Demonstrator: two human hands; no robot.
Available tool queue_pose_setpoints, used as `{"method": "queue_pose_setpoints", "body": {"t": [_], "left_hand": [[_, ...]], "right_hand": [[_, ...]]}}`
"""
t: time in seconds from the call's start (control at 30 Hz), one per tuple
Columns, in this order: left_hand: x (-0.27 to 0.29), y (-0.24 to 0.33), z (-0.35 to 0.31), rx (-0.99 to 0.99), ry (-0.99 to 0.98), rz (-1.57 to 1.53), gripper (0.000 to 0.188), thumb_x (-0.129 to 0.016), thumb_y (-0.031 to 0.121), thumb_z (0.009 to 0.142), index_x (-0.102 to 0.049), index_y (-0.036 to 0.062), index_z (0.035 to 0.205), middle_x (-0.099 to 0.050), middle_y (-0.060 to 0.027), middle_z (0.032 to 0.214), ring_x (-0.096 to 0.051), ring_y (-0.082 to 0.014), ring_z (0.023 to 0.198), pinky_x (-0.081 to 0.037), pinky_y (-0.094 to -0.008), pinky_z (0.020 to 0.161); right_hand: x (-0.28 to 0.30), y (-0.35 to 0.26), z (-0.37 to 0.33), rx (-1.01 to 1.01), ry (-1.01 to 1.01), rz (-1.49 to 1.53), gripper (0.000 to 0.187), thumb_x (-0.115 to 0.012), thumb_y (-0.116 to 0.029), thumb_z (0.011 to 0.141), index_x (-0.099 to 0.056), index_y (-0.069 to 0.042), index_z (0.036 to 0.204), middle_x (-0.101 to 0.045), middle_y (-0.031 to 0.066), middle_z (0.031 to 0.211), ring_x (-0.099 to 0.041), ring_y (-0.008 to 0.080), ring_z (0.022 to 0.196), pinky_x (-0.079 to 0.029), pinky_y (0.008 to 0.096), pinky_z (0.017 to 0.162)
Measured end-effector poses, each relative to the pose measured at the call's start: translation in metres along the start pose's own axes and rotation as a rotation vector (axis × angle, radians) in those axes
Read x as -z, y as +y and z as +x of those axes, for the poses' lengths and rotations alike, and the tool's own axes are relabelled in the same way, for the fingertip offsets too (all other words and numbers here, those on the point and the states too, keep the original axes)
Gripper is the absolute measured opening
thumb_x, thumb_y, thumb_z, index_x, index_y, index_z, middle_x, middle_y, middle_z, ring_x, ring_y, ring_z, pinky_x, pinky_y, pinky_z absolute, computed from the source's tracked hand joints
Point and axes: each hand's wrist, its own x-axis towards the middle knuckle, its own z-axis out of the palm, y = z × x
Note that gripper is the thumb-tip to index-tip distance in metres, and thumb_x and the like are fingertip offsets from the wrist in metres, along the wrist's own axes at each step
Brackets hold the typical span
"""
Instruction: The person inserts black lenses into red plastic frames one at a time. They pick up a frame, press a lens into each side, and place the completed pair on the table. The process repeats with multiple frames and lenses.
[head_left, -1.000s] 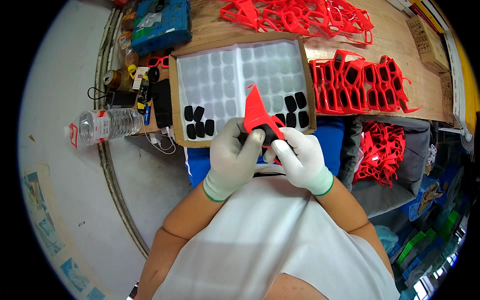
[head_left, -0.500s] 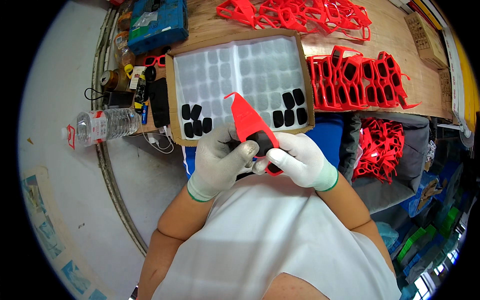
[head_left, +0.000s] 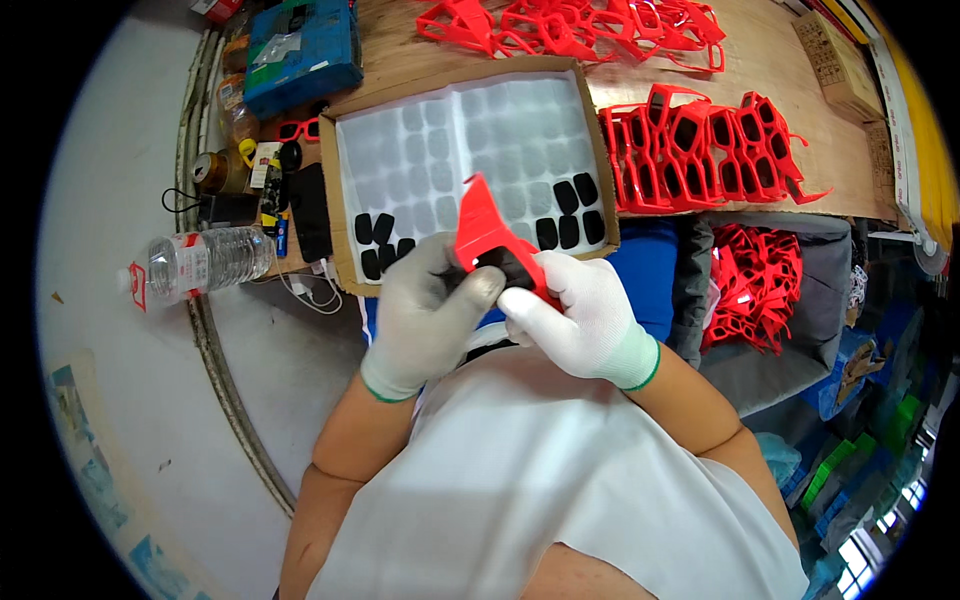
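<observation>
Both my hands wear white knit gloves with green-edged cuffs and hold one pair of red sunglasses [head_left: 487, 228] in front of my body. My left hand [head_left: 430, 310], its glove greyed at the fingers, pinches the frame near a dark lens. My right hand [head_left: 575, 315] closes on the other end, thumb pressed on the front. A wide red temple arm points up and away. Just beyond, a shallow cardboard box [head_left: 612, 190] holds dark lenses [head_left: 568, 232] at its near corners, some behind my left hand. A white sheet with grey lens-shaped marks lines it.
Assembled red sunglasses [head_left: 680, 150] stand in rows right of the box; red frames [head_left: 570, 30] lie behind. A grey bin [head_left: 800, 360] at the right holds more red pieces [head_left: 755, 285]. Left are a water bottle [head_left: 205, 262], black phone [head_left: 311, 210] and blue case [head_left: 303, 60].
The sunglasses have turned in my hands, so their temple arm stands more upright and the front is less visible. My right thumb has shifted left along the frame. The view has shifted slightly.
</observation>
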Motion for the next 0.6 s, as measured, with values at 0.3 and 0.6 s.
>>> {"method": "queue_pose_setpoints", "body": {"t": [0.3, 0.6], "left_hand": [[-0.017, -0.028, 0.007, -0.172, 0.225, 0.359, 0.011, -0.063, 0.011, 0.092, -0.064, -0.0002, 0.094, -0.063, -0.0056, 0.073, -0.057, -0.0096, 0.064, -0.046, -0.0280, 0.059], [0.005, -0.013, 0.015, -0.152, -0.021, 0.407, 0.018, -0.063, 0.005, 0.087, -0.062, -0.0042, 0.102, -0.061, -0.0237, 0.121, -0.061, -0.0309, 0.111, -0.045, -0.0386, 0.099]], "right_hand": [[-0.007, 0.005, 0.002, -0.048, 0.108, -0.108, 0.026, -0.063, -0.019, 0.095, -0.059, -0.001, 0.076, -0.054, 0.0161, 0.059, -0.057, 0.0296, 0.052, -0.045, 0.0375, 0.053], [0.017, 0.010, 0.008, 0.011, -0.154, 0.068, 0.017, -0.053, -0.015, 0.099, -0.060, 0.000, 0.095, -0.064, 0.0096, 0.069, -0.063, 0.0237, 0.060, -0.051, 0.0343, 0.062]]}}
